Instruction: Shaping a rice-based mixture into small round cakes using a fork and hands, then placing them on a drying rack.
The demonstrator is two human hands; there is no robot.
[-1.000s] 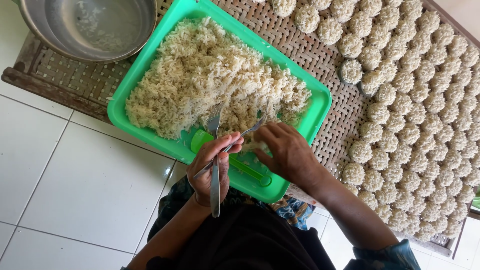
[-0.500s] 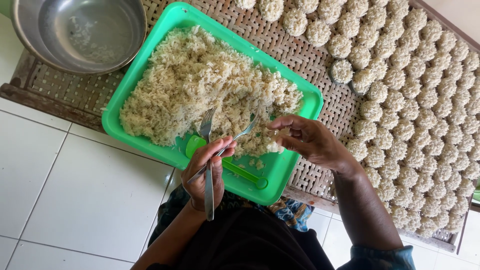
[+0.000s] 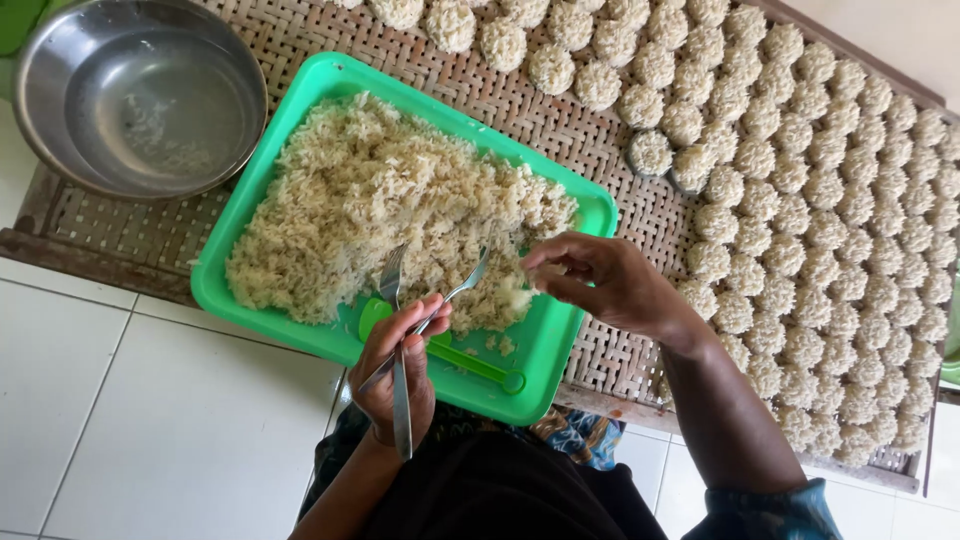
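The right hand point(image 3: 610, 285) has lifted off the green tray point(image 3: 560, 350), pinching a noodle clump point(image 3: 515, 297) toward three o'clock.

A woven rattan mat point(image 3: 610, 150) on white floor tiles point(image 3: 150, 430) carries a green tray point(image 3: 545, 350), steel bowl point(image 3: 140, 95) and noodle clusters point(image 3: 800, 200).

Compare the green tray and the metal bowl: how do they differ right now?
The green tray is rectangular, shallow plastic; the metal bowl is round, deeper, shiny steel. The tray is heaped with pale noodles; the bowl holds only a few scraps. The left hand, gripping two forks, works over the tray with the right hand pinching noodles; the bowl sits untouched. Both rest on the woven mat.
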